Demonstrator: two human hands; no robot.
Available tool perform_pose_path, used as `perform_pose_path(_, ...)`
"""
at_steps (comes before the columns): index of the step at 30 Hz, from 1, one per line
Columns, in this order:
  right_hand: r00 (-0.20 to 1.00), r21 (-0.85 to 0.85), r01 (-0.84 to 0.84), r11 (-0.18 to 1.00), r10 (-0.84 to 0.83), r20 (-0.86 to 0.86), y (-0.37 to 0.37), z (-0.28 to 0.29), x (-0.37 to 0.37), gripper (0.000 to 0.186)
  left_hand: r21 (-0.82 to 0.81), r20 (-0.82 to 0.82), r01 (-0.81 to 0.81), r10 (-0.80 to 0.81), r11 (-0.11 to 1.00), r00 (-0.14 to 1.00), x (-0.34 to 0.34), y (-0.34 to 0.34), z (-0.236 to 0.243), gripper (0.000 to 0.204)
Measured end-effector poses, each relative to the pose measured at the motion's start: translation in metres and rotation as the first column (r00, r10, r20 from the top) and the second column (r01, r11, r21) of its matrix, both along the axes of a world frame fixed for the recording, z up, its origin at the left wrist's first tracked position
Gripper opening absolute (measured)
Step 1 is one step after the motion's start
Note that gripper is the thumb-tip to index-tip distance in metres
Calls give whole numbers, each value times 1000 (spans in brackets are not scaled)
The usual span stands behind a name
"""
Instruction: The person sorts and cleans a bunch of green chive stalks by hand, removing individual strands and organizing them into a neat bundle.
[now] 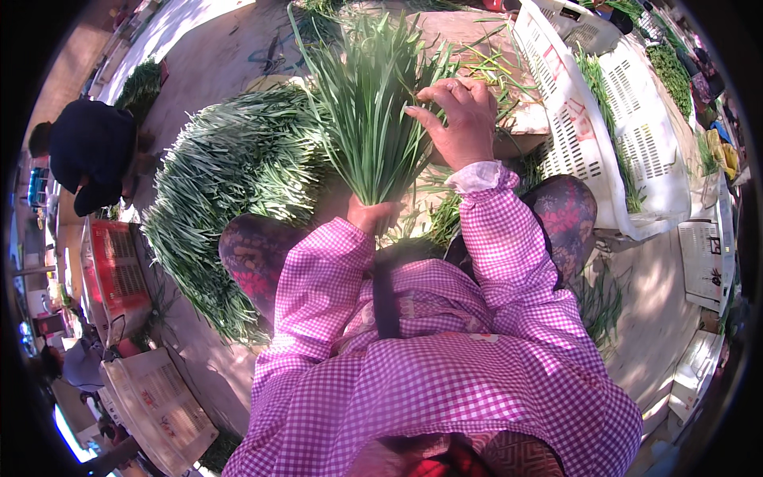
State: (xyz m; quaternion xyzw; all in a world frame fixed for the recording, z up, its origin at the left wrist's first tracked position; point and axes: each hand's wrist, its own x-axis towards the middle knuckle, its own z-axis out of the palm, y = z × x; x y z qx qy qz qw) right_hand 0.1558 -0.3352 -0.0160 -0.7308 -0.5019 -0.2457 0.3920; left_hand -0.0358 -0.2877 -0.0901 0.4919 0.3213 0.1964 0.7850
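My left hand is wrapped round the lower end of a bunch of long green garlic chives, whose leaves fan upward and away from me. My right hand is raised at the right side of the bunch. Its fingers are half curled, thumb and forefinger tips apart beside the leaf blades, and nothing clear shows between them. To the left lies a large heap of the same chives. Loose cut leaves are scattered beyond my right hand.
A white slatted crate with some greens stands at the right. At the left are a red crate and a pale crate. A person in dark clothes crouches at the far left. More crates line the right edge.
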Motion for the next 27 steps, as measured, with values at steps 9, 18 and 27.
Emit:
perform_pose_path(9,411,476,68,877,410,-814,-10,-4,33,13,-111,46,70,-65,991,997,-5,6,2,46)
perform_pose_path(18,642,132,202,970,-29,-766,-35,-2,65,18,-180,198,58,-21,982,980,-13,20,-23,34)
perform_pose_path(27,725,38,-22,999,42,-687,-35,9,46,27,-217,297,82,-14,973,955,-14,22,-37,34)
